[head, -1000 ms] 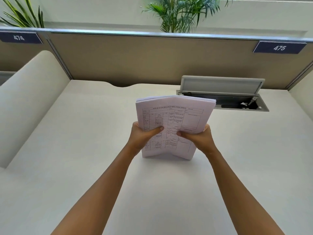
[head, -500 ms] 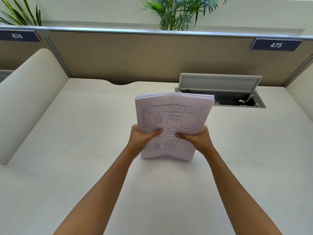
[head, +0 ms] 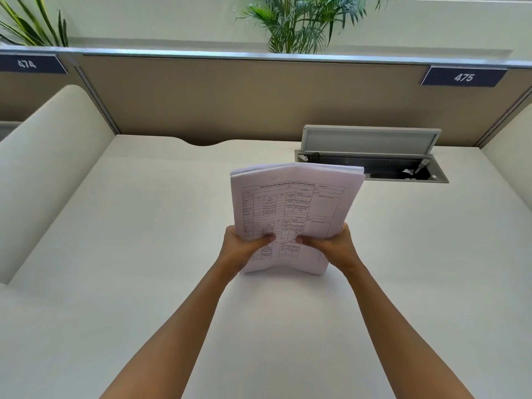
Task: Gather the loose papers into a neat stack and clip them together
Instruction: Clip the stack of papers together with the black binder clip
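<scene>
From my feed, the far left shows a plant (head: 31, 27) behind the partition and a blue tag reading 474 (head: 27, 64), with a cream side panel (head: 49, 156) curving down onto the white tabletop (head: 129, 254). Moving in, my left hand (head: 241, 249) grips the lower left edge of the papers (head: 290, 208), thumb laid across the printed front sheet and fingers wrapped behind, out of sight. The papers stand nearly upright in the middle of the tabletop, gathered into one thick stack; the bottom edge bows up in the middle and seems to rest on the surface, though I cannot tell that for sure. The top sheet carries a printed table, too small to read. My right hand (head: 336, 247) grips the lower right edge the same way, thumb on the front pointing toward the other thumb, the two tips near but apart. Behind the stack to the right, a cable box (head: 374, 165) is set into the tabletop with its lid (head: 371, 139) raised. Another plant (head: 299, 21) rises behind the partition, and a tag reading 475 (head: 463, 77) sits at far right.
</scene>
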Tool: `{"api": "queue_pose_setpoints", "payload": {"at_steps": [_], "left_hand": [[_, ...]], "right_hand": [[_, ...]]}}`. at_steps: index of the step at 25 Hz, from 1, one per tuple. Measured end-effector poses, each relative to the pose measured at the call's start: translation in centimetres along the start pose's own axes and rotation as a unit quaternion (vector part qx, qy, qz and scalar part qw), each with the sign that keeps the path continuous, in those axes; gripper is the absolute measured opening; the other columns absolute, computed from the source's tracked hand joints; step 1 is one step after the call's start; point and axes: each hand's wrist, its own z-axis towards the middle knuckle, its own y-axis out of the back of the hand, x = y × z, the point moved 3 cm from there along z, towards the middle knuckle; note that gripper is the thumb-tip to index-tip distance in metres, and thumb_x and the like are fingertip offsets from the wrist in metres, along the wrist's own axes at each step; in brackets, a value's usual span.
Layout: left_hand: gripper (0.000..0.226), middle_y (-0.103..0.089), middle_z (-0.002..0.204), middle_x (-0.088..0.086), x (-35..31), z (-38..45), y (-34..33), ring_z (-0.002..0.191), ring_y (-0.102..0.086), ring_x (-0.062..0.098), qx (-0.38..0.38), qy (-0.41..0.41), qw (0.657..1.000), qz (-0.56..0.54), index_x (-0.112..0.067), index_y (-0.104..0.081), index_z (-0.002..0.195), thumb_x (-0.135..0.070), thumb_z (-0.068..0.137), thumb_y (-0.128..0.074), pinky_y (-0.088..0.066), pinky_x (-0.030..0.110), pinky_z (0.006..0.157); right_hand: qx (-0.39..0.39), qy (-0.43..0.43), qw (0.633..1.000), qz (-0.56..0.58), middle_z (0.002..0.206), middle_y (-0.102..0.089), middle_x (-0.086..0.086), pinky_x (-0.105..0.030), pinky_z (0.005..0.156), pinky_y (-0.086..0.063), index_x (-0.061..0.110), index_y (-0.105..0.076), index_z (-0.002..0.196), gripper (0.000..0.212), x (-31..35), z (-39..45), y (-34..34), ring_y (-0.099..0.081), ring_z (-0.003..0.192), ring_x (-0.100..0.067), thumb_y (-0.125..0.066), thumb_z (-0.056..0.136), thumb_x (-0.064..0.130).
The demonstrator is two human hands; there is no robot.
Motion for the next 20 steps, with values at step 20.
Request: {"api": "queue_pose_setpoints", "payload": {"at_steps": [20], "left_hand": [[0.031, -0.077, 0.113, 0.008, 3.3, 1.7, 1.1, 0.102, -0.075, 0.027, 0.028, 0.220, 0.973, -0.065, -0.010, -0.067, 0.123, -0.018, 0.093, -0.070, -0.059, 0.045, 0.090]], "right_hand": [[0.065, -0.198, 0.978, -0.009, 0.112, -0.076, -0.001, -0.038, 0.097, -0.055, 0.010, -0.070, 0.118, 0.032, -3.5, -2.2, 0.7, -0.072, 0.105, -0.018, -0.074, 0.089, 0.023]]}}
